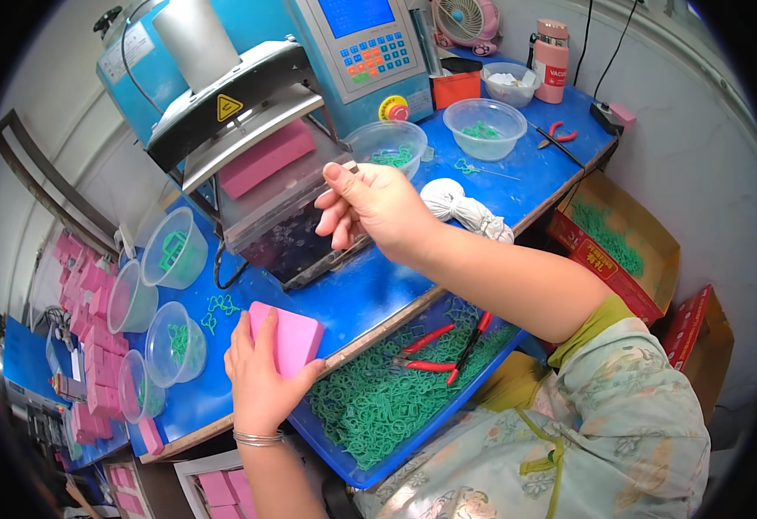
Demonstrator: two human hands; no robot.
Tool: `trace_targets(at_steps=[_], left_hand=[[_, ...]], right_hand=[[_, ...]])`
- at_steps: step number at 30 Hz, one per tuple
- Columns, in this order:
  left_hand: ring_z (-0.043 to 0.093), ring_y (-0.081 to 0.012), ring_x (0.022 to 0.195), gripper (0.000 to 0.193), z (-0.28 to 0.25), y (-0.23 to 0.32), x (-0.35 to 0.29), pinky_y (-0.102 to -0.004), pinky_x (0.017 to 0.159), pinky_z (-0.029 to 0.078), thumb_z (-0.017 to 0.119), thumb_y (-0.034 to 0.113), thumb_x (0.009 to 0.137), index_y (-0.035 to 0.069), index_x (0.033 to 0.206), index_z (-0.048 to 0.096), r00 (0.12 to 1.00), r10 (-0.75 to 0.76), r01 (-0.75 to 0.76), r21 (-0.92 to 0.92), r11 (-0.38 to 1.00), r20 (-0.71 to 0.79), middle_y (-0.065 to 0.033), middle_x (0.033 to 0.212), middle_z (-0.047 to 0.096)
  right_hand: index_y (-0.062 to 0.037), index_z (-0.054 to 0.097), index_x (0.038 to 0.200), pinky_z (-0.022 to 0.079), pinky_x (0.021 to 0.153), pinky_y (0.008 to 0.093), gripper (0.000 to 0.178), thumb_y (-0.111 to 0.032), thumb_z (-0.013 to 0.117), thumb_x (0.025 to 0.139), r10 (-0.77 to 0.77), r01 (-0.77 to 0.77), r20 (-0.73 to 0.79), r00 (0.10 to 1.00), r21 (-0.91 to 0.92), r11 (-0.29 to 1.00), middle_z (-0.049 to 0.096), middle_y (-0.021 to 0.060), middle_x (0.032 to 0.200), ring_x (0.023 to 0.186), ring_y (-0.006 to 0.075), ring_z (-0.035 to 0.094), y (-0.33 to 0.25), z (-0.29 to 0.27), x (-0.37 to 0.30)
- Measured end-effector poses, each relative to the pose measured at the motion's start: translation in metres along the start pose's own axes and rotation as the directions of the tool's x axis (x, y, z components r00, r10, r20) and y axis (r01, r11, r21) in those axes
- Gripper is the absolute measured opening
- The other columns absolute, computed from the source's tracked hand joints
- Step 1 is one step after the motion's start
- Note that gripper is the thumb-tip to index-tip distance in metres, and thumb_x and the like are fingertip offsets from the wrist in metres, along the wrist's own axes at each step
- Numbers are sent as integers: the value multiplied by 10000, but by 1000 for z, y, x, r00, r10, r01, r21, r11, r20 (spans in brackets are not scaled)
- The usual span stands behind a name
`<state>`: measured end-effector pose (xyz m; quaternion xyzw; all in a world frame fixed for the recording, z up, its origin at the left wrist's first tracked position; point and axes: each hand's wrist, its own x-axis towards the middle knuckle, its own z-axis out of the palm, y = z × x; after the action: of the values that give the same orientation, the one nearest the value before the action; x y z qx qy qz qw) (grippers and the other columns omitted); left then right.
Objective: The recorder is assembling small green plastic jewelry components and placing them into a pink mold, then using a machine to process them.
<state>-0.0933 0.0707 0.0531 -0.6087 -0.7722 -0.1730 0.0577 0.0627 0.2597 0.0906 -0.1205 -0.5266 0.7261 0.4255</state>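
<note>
A pink block lies near the table's front edge, with my left hand closed around its near side, thumb and fingers apart on it. My right hand is raised in front of the blue machine, fingers curled and thumb laid toward them. It is beside the right end of a clear guard; what it grips, if anything, I cannot make out. Inside the machine, under the metal plate, sits another pink block.
A blue tray of green pieces, with red-handled pliers on top, stands below the table edge. Clear bowls line the left side. White gloves, another bowl and pliers lie to the right. Pink blocks are stacked far left.
</note>
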Motion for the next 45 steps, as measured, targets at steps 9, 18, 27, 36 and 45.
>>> trace_targets(at_steps=[9, 18, 27, 36, 45], left_hand=[[406, -370, 1150, 844, 1, 5, 3, -446, 977, 286, 777, 403, 487, 82, 1219, 505, 969, 229, -205, -218, 954, 89, -216, 1289, 405], [391, -369, 1169, 954, 3, 13, 12, -451, 978, 273, 768, 418, 506, 52, 1300, 387, 965, 230, -221, -84, 972, 124, -221, 1286, 400], [389, -370, 1163, 991, 1, 13, 10, -448, 976, 272, 765, 428, 493, 50, 1317, 365, 963, 237, -233, -46, 971, 130, -229, 1288, 395], [397, -380, 1111, 1045, -6, 23, 6, -457, 946, 294, 783, 379, 454, 39, 1325, 318, 960, 171, -174, -8, 985, 222, -229, 1238, 383], [378, -400, 1137, 979, 4, 16, -81, -501, 923, 293, 767, 308, 461, 106, 1323, 350, 976, 86, -70, 85, 994, -199, -248, 1240, 362]], right_hand=[[-54, 481, 609, 244, 344, 251, 436, -374, 434, 900, 110, -100, -209, 972, 58, 993, 397, 21, 436, 353, 112, 335, 5, 28, 2], [-66, 460, 592, 187, 341, 251, 407, -346, 433, 887, 256, -252, -4, 967, 164, 954, 345, 8, 408, 333, 101, 270, 1, 7, 18], [-58, 461, 616, 194, 339, 247, 400, -339, 417, 898, 275, -279, 47, 960, 182, 943, 362, 13, 420, 333, 102, 286, -1, 5, 26], [-57, 462, 608, 194, 329, 248, 413, -339, 410, 904, 205, -224, 116, 972, 190, 956, 358, 12, 415, 326, 105, 288, 8, 9, 27], [-95, 468, 590, 187, 316, 240, 384, -319, 428, 899, 130, -163, 159, 979, 210, 964, 312, -16, 376, 301, 92, 245, 4, -7, 28]])
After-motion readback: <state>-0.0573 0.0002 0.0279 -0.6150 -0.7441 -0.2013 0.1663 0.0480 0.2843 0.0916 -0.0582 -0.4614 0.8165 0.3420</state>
